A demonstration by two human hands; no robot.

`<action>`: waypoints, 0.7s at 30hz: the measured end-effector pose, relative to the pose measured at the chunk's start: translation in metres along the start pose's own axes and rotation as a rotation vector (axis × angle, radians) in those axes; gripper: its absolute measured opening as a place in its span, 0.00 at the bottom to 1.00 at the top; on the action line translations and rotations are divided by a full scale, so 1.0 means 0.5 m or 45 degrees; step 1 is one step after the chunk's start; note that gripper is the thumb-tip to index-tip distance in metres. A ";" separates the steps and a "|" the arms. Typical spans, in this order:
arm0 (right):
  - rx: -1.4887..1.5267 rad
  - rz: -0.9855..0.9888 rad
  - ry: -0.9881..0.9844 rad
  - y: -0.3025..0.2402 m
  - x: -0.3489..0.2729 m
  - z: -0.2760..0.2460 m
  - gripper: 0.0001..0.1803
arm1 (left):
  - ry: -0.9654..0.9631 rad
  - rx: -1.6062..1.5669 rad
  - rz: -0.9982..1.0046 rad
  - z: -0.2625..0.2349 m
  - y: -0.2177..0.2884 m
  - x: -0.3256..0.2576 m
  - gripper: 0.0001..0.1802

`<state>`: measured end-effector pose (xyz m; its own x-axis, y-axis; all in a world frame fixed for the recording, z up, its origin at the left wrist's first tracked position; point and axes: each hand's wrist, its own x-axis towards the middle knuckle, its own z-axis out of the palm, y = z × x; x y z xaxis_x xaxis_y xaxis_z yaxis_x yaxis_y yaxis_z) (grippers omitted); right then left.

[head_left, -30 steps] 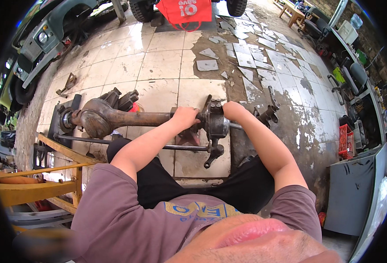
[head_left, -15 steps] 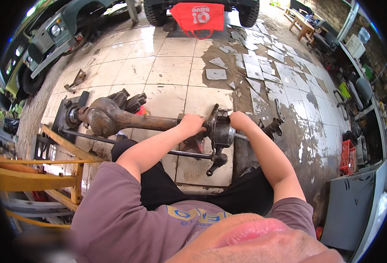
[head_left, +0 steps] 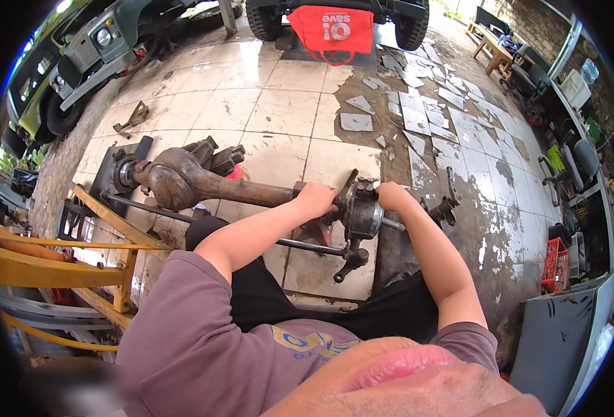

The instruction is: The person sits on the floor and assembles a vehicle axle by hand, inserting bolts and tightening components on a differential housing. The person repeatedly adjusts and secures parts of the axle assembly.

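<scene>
A heavy, greasy vehicle axle lies crosswise in front of me, its rounded differential housing toward the left. At its right end is a dark steering knuckle with bolts on top and a lever arm hanging toward me. My left hand is closed at the knuckle's inner side, where the axle tube meets it. On the outer side, my right hand grips the knuckle's edge, fingertips mostly hidden. A long steel rod runs below the tube to the lever arm.
Yellow metal framing stands close on my left. Broken tiles cover the floor ahead to the right. A metal bracket lies far left. Old vehicles and a red bag are farther off; a red crate sits right.
The view has turned slightly, so everything sits a little farther right and lower. Both hands keep their places on the steering knuckle, and the axle shows no clear movement.
</scene>
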<state>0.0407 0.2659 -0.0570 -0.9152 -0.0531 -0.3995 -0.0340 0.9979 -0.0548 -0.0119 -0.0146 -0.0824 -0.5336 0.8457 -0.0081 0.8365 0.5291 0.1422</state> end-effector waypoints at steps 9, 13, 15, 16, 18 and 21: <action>-0.030 0.009 -0.035 0.006 -0.006 -0.003 0.15 | -0.011 -0.015 -0.013 -0.005 0.011 0.004 0.27; -0.029 -0.032 -0.037 -0.054 -0.017 -0.044 0.14 | -0.026 0.022 -0.038 0.008 -0.015 -0.020 0.27; 0.007 0.018 0.040 -0.002 -0.008 0.003 0.14 | -0.007 -0.007 -0.016 -0.010 0.009 -0.001 0.27; 0.029 0.020 0.082 -0.004 -0.007 0.004 0.14 | -0.003 -0.012 -0.026 -0.012 0.005 -0.003 0.27; 0.014 0.043 -0.004 -0.001 -0.004 -0.002 0.14 | -0.024 -0.006 -0.028 -0.011 0.010 -0.005 0.26; 0.049 -0.028 0.039 -0.016 -0.001 -0.007 0.15 | -0.042 0.018 -0.035 -0.014 -0.005 -0.008 0.26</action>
<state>0.0399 0.2583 -0.0535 -0.9263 -0.0731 -0.3696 -0.0390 0.9943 -0.0988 -0.0124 -0.0198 -0.0759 -0.5520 0.8326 -0.0447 0.8235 0.5528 0.1273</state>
